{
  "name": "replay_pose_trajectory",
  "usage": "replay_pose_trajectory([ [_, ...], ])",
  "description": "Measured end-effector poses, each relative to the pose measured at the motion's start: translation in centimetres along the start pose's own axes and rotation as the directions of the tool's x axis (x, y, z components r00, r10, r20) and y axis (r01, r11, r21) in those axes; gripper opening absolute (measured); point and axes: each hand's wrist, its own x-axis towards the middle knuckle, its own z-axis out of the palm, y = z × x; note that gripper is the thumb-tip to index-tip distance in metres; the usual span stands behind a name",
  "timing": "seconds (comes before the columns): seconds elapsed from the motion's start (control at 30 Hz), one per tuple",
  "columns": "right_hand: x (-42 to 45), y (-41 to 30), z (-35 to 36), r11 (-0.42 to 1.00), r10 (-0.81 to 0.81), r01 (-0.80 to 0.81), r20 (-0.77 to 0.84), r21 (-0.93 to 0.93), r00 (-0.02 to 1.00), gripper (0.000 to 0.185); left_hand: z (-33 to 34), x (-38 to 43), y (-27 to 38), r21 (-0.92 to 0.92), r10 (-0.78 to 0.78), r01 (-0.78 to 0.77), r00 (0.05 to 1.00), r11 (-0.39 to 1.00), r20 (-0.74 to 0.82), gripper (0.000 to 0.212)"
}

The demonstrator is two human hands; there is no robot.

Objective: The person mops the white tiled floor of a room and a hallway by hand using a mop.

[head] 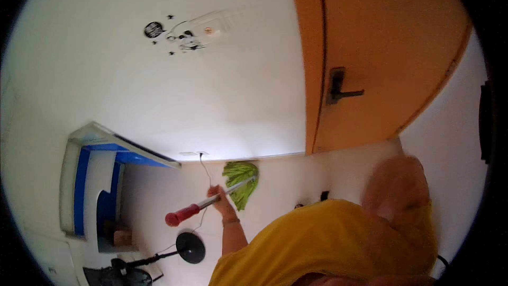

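My left hand is closed around the metal pole of a mop. The pole's red grip sticks out past my fist to the lower left. At the far end, the green strip mop head is spread on the pale floor, close to the foot of the wall. My bent right arm is a blurred shape at the right, beside my yellow shirt. Its hand cannot be made out.
A black pedestal fan's round base stands at lower left. A cord runs from a wall socket over the floor. A blue and white framed unit is at left. An orange door with a dark handle is at right.
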Motion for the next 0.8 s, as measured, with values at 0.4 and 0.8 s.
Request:
replay_pose_trajectory([
  [0.4,4.8,15.1,8.0,0.77,0.551,-0.421,0.166,-0.479,0.818,0.039,-1.9,1.3,3.9,0.123,-0.12,0.101,0.981,0.987,0.153,0.013],
  [0.8,2.1,10.7,7.8,0.705,0.599,-0.441,0.134,-0.555,0.789,0.038,-2.0,2.0,4.6,0.234,-0.149,0.115,0.979,0.966,0.136,0.01],
])
